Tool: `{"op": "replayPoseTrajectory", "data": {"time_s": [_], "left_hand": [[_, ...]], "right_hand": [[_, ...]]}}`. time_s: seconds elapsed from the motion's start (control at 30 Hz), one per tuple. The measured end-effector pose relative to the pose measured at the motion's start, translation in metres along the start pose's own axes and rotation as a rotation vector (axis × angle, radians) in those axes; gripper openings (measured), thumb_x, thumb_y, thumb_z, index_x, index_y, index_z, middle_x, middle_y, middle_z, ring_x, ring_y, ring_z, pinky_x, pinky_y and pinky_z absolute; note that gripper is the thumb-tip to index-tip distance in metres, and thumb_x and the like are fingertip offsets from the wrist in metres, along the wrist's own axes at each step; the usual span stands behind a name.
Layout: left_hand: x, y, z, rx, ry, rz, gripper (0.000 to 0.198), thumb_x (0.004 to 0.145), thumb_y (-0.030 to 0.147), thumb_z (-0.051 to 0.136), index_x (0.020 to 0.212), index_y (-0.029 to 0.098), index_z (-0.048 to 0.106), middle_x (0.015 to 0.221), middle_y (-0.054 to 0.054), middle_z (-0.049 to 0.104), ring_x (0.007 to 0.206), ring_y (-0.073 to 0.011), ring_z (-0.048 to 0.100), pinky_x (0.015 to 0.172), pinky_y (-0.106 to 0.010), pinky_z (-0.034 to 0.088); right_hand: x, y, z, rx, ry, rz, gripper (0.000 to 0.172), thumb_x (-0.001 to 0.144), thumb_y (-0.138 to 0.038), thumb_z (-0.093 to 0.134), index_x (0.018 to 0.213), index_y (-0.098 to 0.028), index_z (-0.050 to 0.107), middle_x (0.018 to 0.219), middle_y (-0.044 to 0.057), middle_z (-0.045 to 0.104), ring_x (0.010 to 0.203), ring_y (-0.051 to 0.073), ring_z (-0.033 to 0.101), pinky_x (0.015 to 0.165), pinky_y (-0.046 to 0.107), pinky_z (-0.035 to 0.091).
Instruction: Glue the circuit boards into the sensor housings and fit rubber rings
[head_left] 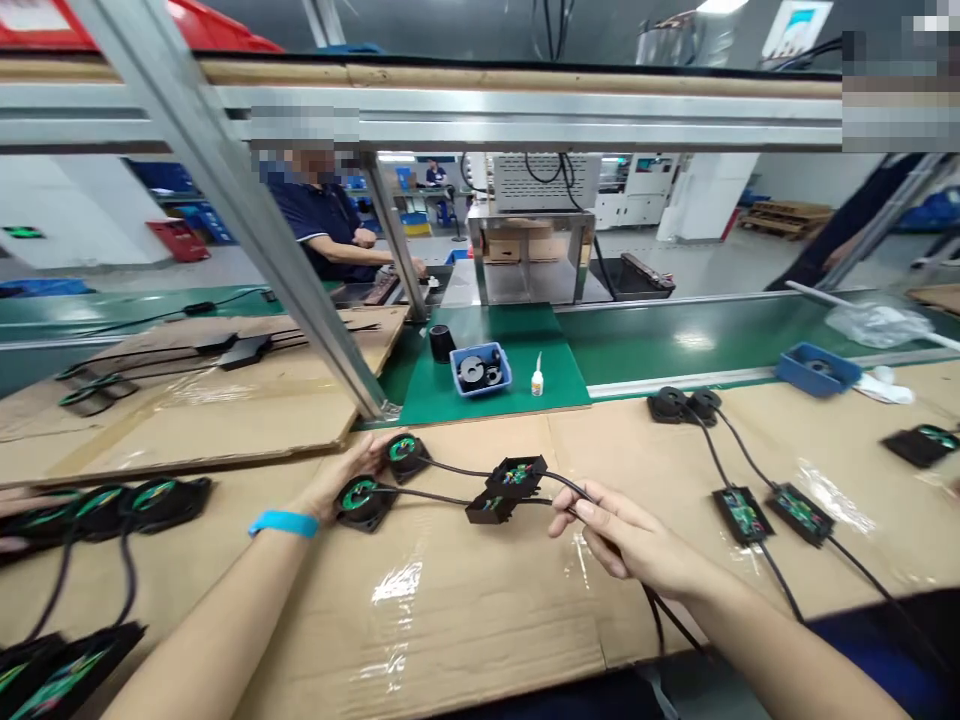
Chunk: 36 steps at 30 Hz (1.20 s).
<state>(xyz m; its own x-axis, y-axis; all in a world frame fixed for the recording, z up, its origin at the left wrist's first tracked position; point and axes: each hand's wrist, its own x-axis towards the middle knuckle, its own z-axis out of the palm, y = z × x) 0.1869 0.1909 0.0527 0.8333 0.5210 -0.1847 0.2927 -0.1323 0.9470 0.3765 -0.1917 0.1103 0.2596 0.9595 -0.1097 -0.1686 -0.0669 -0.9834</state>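
Note:
Two round black housings (364, 502) with green circuit boards sit on the cardboard in front of me. My left hand (356, 475), a blue band at its wrist, grips them from their left side, its fingers partly hidden. Short black cables run rightward from them to two open rectangular black boxes (517, 476) with green boards inside, one overlapping the other. My right hand (619, 530) is closed around the black cables (564, 484) leaving those boxes, and the cable ends hang past the table's front edge.
More housing-and-box sets lie at right (742, 515) and far left (154, 500), where another person's hand (13, 515) shows. Ahead, a green mat (517, 400) bears a blue bin (480, 388) and small bottle (537, 383). A metal post (247, 200) slants down at left.

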Motion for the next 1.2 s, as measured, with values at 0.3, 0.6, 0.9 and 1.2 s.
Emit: {"op": "replayPoseTrajectory", "data": {"time_s": [0.3,0.6,0.9,1.2], "left_hand": [[-0.032,0.006,0.117,-0.223,0.012,-0.103,0.092,0.080,0.088,0.041,0.146,0.024,0.051,0.159,-0.006,0.044,0.154,-0.0332,0.029,0.127,-0.050,0.025],[-0.021,-0.001,0.204,-0.073,-0.259,0.250,0.128,0.066,0.099,0.045,0.163,0.026,0.002,0.172,-0.009,0.011,0.157,-0.0383,0.014,0.127,-0.054,0.023],[-0.029,-0.024,0.198,0.801,-0.100,0.531,0.117,0.083,0.075,0.057,0.162,0.021,-0.010,0.170,-0.022,0.009,0.155,-0.0466,0.009,0.121,-0.071,0.019],[-0.004,0.005,0.168,0.785,-0.420,0.496,0.100,0.093,0.060,0.052,0.163,0.019,-0.007,0.171,-0.013,-0.003,0.158,-0.0391,0.000,0.127,-0.060,0.011]], "right_hand": [[-0.065,-0.017,-0.070,-0.148,0.475,-0.034,0.044,0.096,-0.056,0.053,0.123,-0.023,0.061,0.110,0.009,0.071,0.042,0.001,0.027,0.041,0.025,0.017],[-0.125,0.009,-0.122,-0.598,0.747,0.097,0.050,0.097,-0.057,0.045,0.130,-0.021,0.053,0.111,0.013,0.072,0.056,0.014,0.057,0.048,0.031,0.047],[-0.104,0.043,-0.118,-1.275,0.684,-0.004,0.049,0.091,-0.048,0.064,0.135,-0.027,0.058,0.147,0.013,0.054,0.140,0.035,0.045,0.117,0.059,0.031],[-0.077,0.062,-0.111,-1.554,0.578,-0.038,0.022,0.085,-0.037,0.067,0.071,-0.021,0.060,0.146,0.016,0.056,0.144,0.040,0.040,0.111,0.062,0.033]]}}
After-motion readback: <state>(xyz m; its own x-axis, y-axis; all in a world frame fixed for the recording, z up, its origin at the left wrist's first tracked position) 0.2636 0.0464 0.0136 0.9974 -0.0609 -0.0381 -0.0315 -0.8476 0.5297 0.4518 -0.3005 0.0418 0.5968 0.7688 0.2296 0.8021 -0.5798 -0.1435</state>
